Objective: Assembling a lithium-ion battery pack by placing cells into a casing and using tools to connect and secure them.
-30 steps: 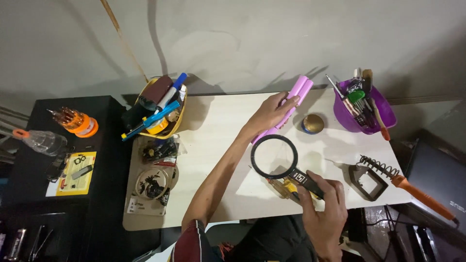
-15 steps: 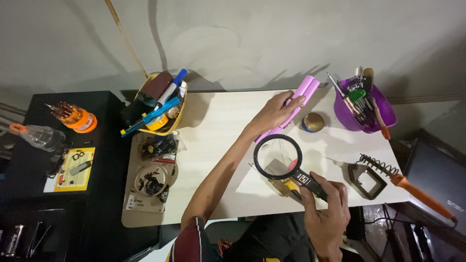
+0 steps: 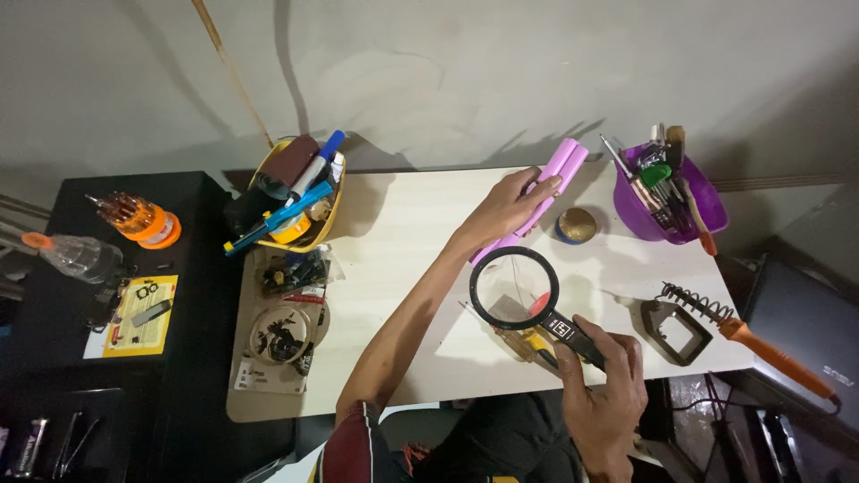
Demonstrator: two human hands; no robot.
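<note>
Pack (image 3: 537,201): pink cell pack, far side of bench (image 3: 403,268); looks stiff, smooth, fairly heavy.
Left hand (image 3: 510,207): fingers curled over pack's middle.
Right hand (image 3: 604,385): fist closed on magnifier (image 3: 514,288) handle.
Hold: take pack across its width, mid-length.

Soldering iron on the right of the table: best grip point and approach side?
Grip the orange handle of the soldering iron, coming from the table's right edge. The handle sticks out past the table, clear of other things, while the tip end sits inside the coiled stand. The right hand is nearest but holds the magnifying glass.
</note>
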